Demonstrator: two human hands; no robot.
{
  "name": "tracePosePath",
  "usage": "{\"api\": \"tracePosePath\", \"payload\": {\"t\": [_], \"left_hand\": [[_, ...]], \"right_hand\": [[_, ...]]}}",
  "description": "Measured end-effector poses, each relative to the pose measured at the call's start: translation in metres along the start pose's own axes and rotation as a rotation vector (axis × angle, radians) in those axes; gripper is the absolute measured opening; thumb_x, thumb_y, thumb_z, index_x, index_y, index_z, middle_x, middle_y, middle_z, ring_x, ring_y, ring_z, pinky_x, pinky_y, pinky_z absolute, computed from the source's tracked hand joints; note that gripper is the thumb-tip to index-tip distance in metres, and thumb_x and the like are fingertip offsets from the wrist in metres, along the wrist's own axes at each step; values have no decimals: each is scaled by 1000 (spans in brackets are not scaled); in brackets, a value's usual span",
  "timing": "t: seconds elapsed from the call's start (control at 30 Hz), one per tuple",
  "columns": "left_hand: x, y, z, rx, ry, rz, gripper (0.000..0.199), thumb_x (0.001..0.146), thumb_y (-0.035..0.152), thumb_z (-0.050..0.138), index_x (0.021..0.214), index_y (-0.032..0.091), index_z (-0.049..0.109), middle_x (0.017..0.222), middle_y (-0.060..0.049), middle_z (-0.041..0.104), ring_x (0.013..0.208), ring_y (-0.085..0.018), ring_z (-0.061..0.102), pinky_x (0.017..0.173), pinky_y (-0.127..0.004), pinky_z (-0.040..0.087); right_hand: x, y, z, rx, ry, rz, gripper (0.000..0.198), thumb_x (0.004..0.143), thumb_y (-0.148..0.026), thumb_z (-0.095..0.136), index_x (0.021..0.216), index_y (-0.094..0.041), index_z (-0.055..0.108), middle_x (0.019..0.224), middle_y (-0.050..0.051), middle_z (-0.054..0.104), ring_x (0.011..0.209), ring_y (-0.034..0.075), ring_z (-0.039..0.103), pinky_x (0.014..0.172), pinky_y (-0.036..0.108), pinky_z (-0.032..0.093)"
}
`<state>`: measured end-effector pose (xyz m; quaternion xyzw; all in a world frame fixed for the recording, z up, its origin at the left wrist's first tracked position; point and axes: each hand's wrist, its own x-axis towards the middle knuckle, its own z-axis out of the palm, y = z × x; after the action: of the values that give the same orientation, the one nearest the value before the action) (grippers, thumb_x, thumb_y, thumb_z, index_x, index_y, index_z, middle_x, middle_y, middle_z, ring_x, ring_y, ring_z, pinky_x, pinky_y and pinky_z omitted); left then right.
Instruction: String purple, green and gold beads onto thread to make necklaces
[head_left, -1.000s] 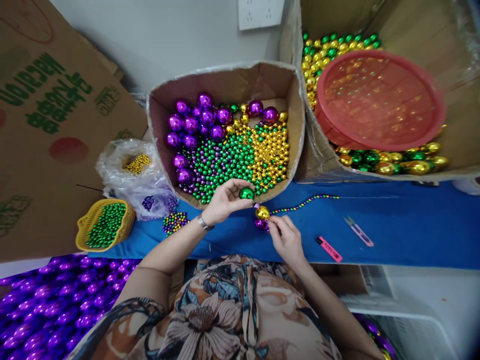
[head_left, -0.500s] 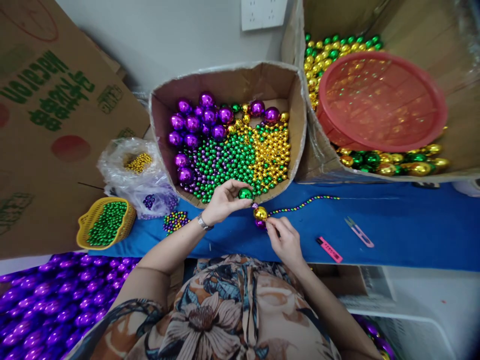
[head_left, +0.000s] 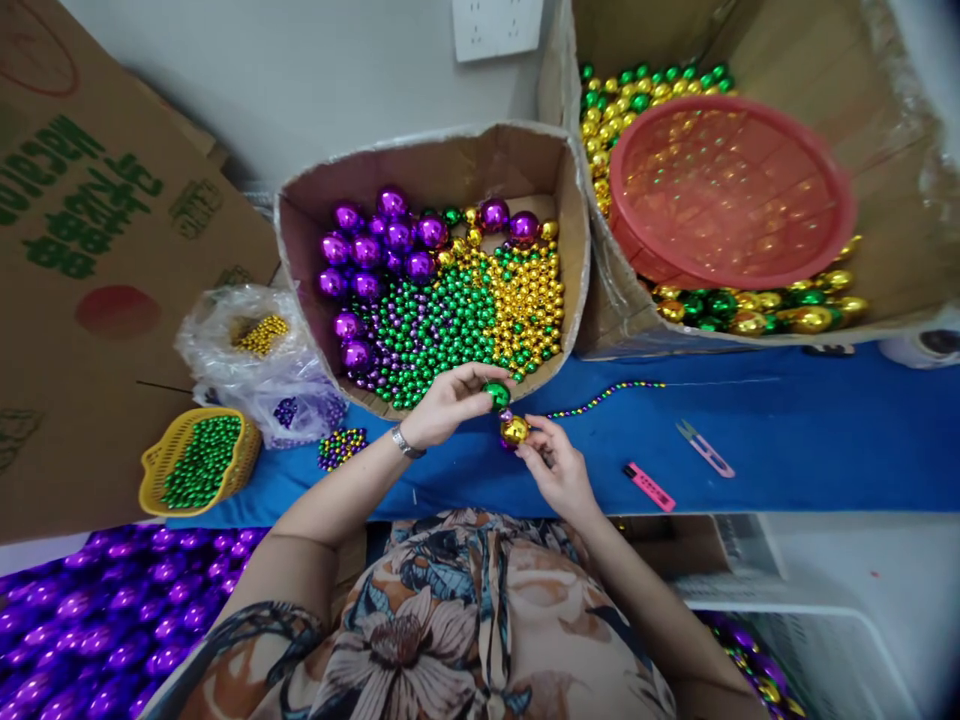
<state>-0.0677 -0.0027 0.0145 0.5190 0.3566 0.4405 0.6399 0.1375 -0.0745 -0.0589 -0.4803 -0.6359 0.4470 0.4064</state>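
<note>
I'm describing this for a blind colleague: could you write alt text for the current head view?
A person's left hand holds a large green bead, the right hand a gold bead, at a blue-covered table. Beyond them, an open cardboard box contains purple, green and gold beads.

The bead box (head_left: 457, 165) sits on the surface (head_left: 810, 440). Inside, big balls (head_left: 366, 251) are at its left and back, and small beads (head_left: 465, 310) fill the front and right. A socket plate (head_left: 496, 27) is behind it. Right of it is a bigger box (head_left: 795, 40) with a tub (head_left: 731, 185) inside. Left of it are bags (head_left: 217, 325), then a tall carton (head_left: 67, 400). In front and left are a bead pile (head_left: 342, 449) and a basket (head_left: 248, 455). In front and right are the bead string (head_left: 609, 396), a small tool (head_left: 649, 487) and snips (head_left: 706, 450).
</note>
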Motion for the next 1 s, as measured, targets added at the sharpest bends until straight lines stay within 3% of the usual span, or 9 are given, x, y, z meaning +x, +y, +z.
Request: {"api": "tracePosePath", "payload": {"t": [0.1,0.2,0.3,0.4,0.57,0.7,0.8,0.87,1.0], "left_hand": [[18,-5,-4,62,40,28,49,91,57,50,114,18,65,111,-13,70,102,-22,67,85,-34,52],[45,-14,-7,529,61,130,30,90,40,58,107,17,67,105,-9,71,97,-20,66,84,-32,50],[72,-23,-5,1069,-84,224,15,87,21,61,98,16,69,99,-8,72,93,-20,64,89,-35,45],[90,-30,2,1482,-244,151,13,85,12,57,89,15,70,90,-10,71,91,-22,61,85,-37,44],[96,-40,19,1759,-300,171,21,90,10,47,92,14,68,89,-15,71,98,-30,57,80,-43,40],[98,-44,21,1744,-255,220,23,91,13,44,92,12,67,88,-18,69,96,-31,57,81,-45,40],[97,-40,7,1574,-135,221,18,87,12,51,97,13,66,90,-15,69,95,-27,58,83,-42,44],[92,-36,-5,1302,-29,216,21,84,12,57,104,15,64,92,-10,68,93,-23,61,85,-38,47],[70,-25,-20,425,118,29,27,82,22,66,108,16,62,89,-4,68,80,-15,67,73,-29,53]], "right_hand": [[-2,4,-1,26,37,-16,38,93,-31,56,130,-26,49,84,-3,67,76,10,64,74,23,51],[-5,5,-2,17,55,-21,38,92,-31,56,130,-25,50,84,-3,66,77,10,64,76,24,51],[-7,5,-4,6,68,-21,38,92,-30,55,129,-25,50,84,-2,66,77,10,64,77,24,51],[-8,3,-5,-7,86,-27,38,92,-30,55,130,-25,51,83,-3,66,77,10,63,77,24,51],[-8,3,-6,-21,96,-31,38,92,-29,55,130,-26,51,84,-3,65,77,10,63,78,24,50],[-8,4,-6,-20,109,-30,38,92,-29,56,129,-25,51,83,-3,64,76,10,62,77,23,50],[-8,4,-7,-4,111,-18,39,92,-29,55,130,-26,50,84,-3,65,76,10,62,77,23,51],[-8,4,-8,1,110,-8,39,92,-29,55,131,-26,50,83,-3,65,76,10,63,75,23,51],[-8,4,-9,1,113,-4,39,92,-30,56,131,-25,50,84,-3,64,75,9,61,73,22,51]]}}
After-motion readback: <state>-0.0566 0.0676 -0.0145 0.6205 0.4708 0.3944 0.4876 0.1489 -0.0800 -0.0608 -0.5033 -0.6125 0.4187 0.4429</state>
